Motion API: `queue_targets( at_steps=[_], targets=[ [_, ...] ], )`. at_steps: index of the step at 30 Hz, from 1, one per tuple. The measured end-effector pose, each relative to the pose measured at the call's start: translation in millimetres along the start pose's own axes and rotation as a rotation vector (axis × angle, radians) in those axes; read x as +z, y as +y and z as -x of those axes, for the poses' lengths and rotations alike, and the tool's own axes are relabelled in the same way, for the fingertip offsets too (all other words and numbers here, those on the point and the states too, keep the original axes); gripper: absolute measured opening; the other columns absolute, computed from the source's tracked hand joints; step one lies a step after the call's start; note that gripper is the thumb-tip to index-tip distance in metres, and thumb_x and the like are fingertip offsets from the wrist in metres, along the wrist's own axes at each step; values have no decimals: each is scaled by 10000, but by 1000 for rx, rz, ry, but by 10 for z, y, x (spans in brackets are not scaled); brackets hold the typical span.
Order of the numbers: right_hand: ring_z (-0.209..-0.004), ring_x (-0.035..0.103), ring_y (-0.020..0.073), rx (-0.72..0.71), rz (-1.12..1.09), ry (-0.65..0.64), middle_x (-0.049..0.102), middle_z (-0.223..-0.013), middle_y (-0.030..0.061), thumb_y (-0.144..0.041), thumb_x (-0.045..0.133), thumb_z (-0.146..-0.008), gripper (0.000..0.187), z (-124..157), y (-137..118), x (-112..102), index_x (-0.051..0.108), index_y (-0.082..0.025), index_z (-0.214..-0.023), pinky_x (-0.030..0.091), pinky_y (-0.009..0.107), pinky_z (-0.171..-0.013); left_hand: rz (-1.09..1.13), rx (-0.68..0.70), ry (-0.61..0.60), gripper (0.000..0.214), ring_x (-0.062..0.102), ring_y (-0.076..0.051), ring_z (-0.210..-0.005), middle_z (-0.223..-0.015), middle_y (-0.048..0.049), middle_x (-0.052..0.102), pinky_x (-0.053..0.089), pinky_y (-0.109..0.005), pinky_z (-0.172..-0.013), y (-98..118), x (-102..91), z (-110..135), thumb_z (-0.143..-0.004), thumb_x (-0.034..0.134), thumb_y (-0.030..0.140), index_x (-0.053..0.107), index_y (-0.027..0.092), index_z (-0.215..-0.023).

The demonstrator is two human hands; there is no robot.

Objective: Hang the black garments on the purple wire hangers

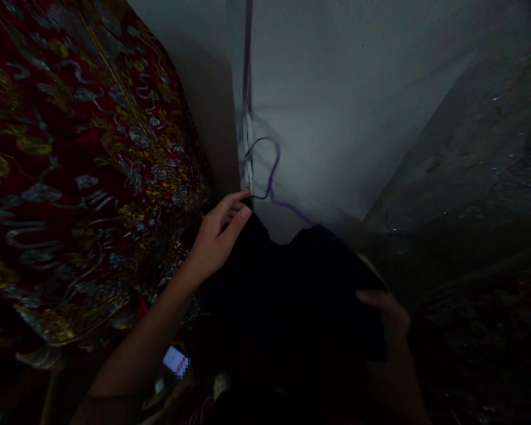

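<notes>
A black garment [292,289], probably a top, hangs on a thin purple wire hanger [271,180] in front of me. The hanger's hook points up, close to the edge of a pale panel. My left hand [223,233] pinches the garment's left shoulder, together with the hanger's arm there. On the other side, my right hand [387,310] grips the garment's right shoulder edge, thumb in front and fingers behind. The garment's lower part fades into the dark, so its full shape cannot be made out.
At the left hangs a red garment [115,147] with gold and silver embroidery. Behind the hanger stands a pale wall or panel [318,88] with a vertical edge. Shiny, clear sheeting [469,159] covers something at the right. Low down, a lit phone [174,360] glows.
</notes>
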State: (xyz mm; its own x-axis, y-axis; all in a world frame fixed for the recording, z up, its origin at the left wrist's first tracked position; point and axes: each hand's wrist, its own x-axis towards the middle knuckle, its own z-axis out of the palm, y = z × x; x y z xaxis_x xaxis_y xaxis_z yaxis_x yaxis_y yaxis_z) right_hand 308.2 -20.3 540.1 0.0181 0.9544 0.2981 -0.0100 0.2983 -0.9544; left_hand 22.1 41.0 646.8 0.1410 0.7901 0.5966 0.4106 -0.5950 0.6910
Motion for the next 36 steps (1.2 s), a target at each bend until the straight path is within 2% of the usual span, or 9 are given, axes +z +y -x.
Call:
queue_targets(
  at_steps=[5,8,12,14,20,24,27,31,36],
  targets=[
    [-1136,642,287,-31,15,-883,683,-1242,81,-423,845,-678,574,101,-384,311,692,-255,-1205,500,390,-991,439,-408,-111,492,670,-149,-765,-1329,-142,590,558,-329,-652,64,25,409,-991,429,395,344,291,-1465],
    [-1166,631,275,-17,4,-1073,688,-1240,93,-464,790,-759,551,-87,-373,353,675,-232,-1245,471,406,-1035,383,-544,-253,467,488,-73,-512,-1148,-103,662,411,-232,-436,157,-186,638,-963,500,381,439,306,-1419],
    [-1311,533,249,-87,118,-596,598,-1390,77,-410,633,-919,440,-340,-10,319,594,-295,-1341,391,456,-1135,44,-496,-603,430,594,-136,-697,-924,-21,666,498,-221,-562,319,-568,869,-927,599,382,544,330,-1350],
    [-1400,438,253,-181,208,-404,496,-1502,70,-406,673,-887,563,-423,196,340,521,-313,-1421,319,469,-1187,-80,-424,-621,371,641,-168,-795,-895,-21,678,543,-255,-683,351,-683,901,-942,578,367,585,324,-1311],
    [-767,689,213,-36,230,-526,739,-818,33,-486,610,-893,317,-608,384,416,754,-206,-851,557,309,-703,-221,-204,-47,340,690,-183,-794,-881,-24,696,578,-314,-761,105,-669,615,-884,665,386,610,229,-1181],
    [-677,656,190,35,95,-281,721,-758,29,-597,674,-783,410,-920,177,424,733,-193,-819,519,273,-601,-463,38,347,398,659,-215,-1013,-1155,-67,662,545,-385,-923,12,-601,484,-869,681,353,575,232,-1233],
    [-690,669,196,27,8,-122,725,-766,35,-655,709,-705,478,-1217,-8,464,721,-192,-822,534,288,-625,-557,237,543,241,635,-229,-1011,-1066,-53,665,531,-412,-906,-4,-498,621,-907,619,298,613,253,-1144],
    [-762,707,234,-45,-52,48,732,-760,37,-662,744,-664,490,-1490,-157,461,729,-207,-843,571,333,-685,-457,323,291,157,633,-187,-717,-795,-21,673,526,-367,-685,-223,-184,979,-941,524,205,646,262,-1022],
    [-830,725,268,-62,-108,250,746,-778,45,-629,774,-670,464,-1499,-9,216,743,-211,-868,596,377,-739,-337,-26,-26,310,673,-195,-861,-946,-52,714,533,-358,-825,-745,276,1278,-980,472,276,599,257,-1262]
  ],
)
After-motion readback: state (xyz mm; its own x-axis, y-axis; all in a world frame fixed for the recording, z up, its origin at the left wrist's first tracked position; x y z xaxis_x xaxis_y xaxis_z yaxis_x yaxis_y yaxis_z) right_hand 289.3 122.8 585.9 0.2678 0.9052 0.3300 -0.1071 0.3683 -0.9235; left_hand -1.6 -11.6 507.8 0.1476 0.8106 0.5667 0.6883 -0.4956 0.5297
